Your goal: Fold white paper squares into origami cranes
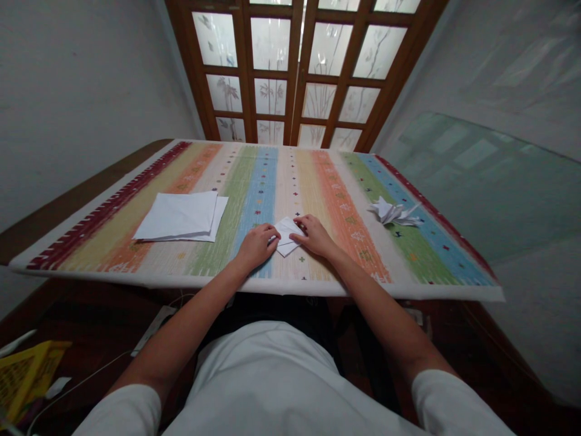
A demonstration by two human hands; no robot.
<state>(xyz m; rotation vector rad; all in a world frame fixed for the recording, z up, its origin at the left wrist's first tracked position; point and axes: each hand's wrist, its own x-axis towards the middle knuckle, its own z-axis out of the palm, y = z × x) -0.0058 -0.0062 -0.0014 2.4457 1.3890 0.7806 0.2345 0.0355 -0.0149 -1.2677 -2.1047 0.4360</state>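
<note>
A white T-shirt [272, 381] fills the bottom of the view, and two bare forearms reach from its sleeves to the near part of the desk [272, 175], which is covered with a cloth in red, yellow, orange, green and blue stripes. The left hand [256, 247] and the right hand [313, 236] are close together but not touching, with a small folded white paper [285, 235] between them. The paper lies flat on the cloth, its point toward the near edge of the desk, and the fingers of both hands rest on its upper part. Whether they grip it or only press it down, I cannot tell.

Just left of the left hand, further up the desk, lies a stack of white paper sheets [179, 217], slightly fanned and apart from the hands. Well to the right of the right hand sits a crumpled, many-pointed white paper piece [393, 212], on the green and blue stripes. Below the near edge of the desk, at the lower left, are a yellow packet [27, 375] and a white cable [77, 387]. Past the far edge stands a wooden door [290, 79] with frosted glass panes patterned with plants
</note>
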